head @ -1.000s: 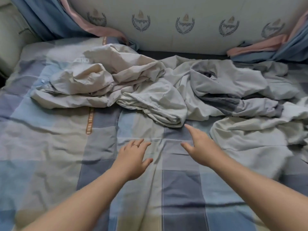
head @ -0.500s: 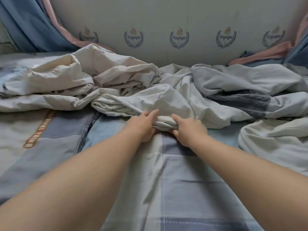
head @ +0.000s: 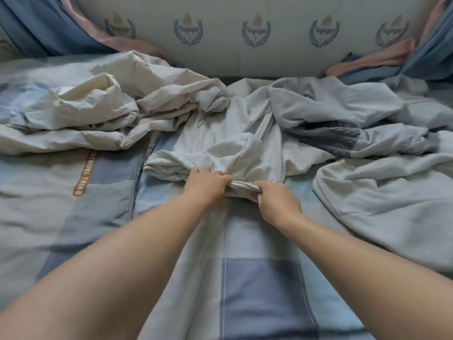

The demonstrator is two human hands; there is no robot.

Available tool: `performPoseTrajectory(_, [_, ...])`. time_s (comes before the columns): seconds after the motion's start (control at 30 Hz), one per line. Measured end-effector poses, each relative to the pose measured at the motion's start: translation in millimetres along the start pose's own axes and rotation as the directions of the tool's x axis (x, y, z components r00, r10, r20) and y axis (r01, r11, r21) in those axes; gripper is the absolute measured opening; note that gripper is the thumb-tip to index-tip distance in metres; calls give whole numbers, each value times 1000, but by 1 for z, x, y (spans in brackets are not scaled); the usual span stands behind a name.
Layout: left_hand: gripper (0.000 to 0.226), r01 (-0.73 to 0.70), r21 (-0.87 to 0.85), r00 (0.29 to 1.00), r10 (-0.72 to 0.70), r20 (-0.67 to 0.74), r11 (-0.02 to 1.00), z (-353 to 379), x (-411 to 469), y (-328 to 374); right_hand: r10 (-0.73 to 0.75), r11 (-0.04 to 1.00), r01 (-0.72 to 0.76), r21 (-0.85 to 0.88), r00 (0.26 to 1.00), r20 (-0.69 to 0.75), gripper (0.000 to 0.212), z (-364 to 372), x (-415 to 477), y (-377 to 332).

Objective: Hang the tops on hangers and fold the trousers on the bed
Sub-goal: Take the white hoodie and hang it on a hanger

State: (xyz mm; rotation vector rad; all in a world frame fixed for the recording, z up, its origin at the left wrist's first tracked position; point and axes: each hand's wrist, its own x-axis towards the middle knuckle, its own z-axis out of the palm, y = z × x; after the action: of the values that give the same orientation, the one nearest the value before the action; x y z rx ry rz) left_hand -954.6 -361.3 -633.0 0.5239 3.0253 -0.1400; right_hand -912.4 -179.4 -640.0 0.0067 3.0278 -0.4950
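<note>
Garment (head: 232,153), pale and bunched mid-bed, has its near edge clenched in the left grip (head: 206,185) and right grip (head: 277,202) side by side, likely to pull it clear of the pile. Cream clothes (head: 85,114) and grey clothes (head: 331,111) crowd it on the bed (head: 257,290).
</note>
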Motion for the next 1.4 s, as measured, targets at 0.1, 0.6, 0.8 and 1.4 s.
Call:
performPoseTrajectory(0.1, [17,-31,-111,993,43,107,993,-18,-62,19,18,999,-21,48,998,66,20,-22,-64,-1])
performPoseTrajectory(0.6, [29,57,-289,747,151,648,956,-115,-404,127,137,989,-149,-13,871,472,12,-115,-421,-40])
performPoseTrajectory(0.8, [32,82,-322,600,211,772,943,-119,-484,138,159,986,-150,-73,703,693,15,-121,-490,-54])
performPoseTrajectory(1.4, [66,107,-391,988,-53,145,914,-27,-151,51,37,999,-35,-12,983,180,67,-60,-134,24])
